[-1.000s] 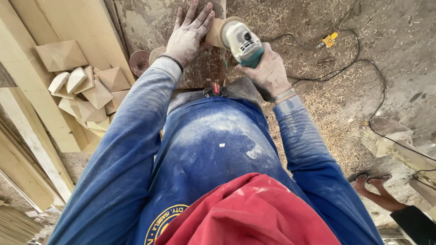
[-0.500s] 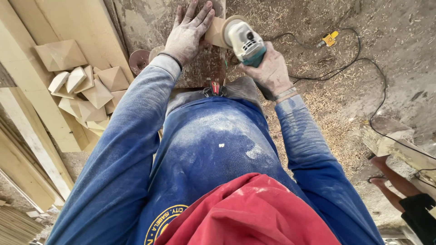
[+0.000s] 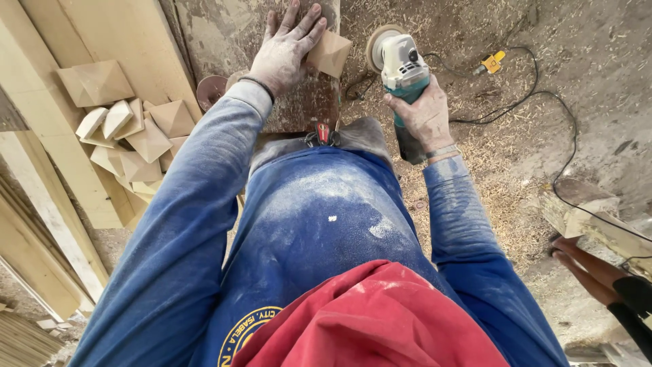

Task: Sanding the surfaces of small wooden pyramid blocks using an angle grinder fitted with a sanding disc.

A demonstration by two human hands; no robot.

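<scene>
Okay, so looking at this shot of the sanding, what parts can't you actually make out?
- Head view: the left hand covers much of the wooden block; its underside is hidden.
- The sanding disc face is turned edge-on, partly behind the angle grinder.
- The right hand hides the grinder's grip and switch.
- The power cord leaves at the right edge.
- The pile of cut blocks overlaps; a count is unsure.

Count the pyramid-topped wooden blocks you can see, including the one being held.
About 8, though the pile may hide more. One wooden block sits under the left hand by the grinder; one large block lies apart on the planks; roughly six are piled below it.
</scene>
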